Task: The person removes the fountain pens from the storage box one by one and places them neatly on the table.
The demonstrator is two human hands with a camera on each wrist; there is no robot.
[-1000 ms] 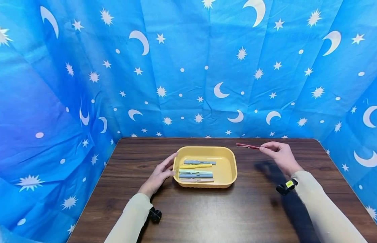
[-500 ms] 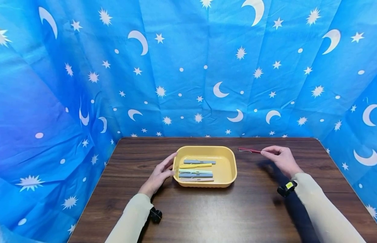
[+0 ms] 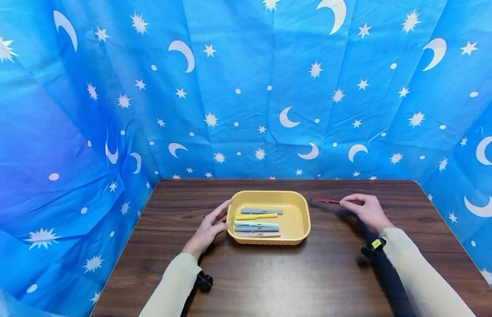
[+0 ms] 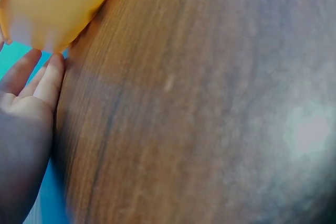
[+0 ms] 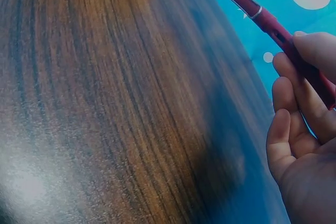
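Note:
My right hand (image 3: 366,212) pinches a dark red pen (image 3: 324,200) between thumb and fingers, right of the tray. The pen's capped end points left toward the tray's right rim. In the right wrist view, the red pen (image 5: 273,24) slants up from the fingertips, with a silver ring and a clip on its cap. My left hand (image 3: 206,230) touches the left side of the yellow tray (image 3: 293,224) with extended fingers. Several pens lie side by side in the tray, among them a yellow pen (image 3: 256,216), a grey-blue pen (image 3: 261,211) and a pale green one.
The tray stands on a dark wood-grain table (image 3: 277,281). Blue cloth (image 3: 246,132) printed with moons and stars hangs behind the table and along both sides. A dark wrist camera (image 3: 373,249) sits at the right cuff, another wrist camera (image 3: 205,281) at the left.
My right hand has moved down slightly with the red pen, which now lies more level in the head view. The left hand and the tray stay put.

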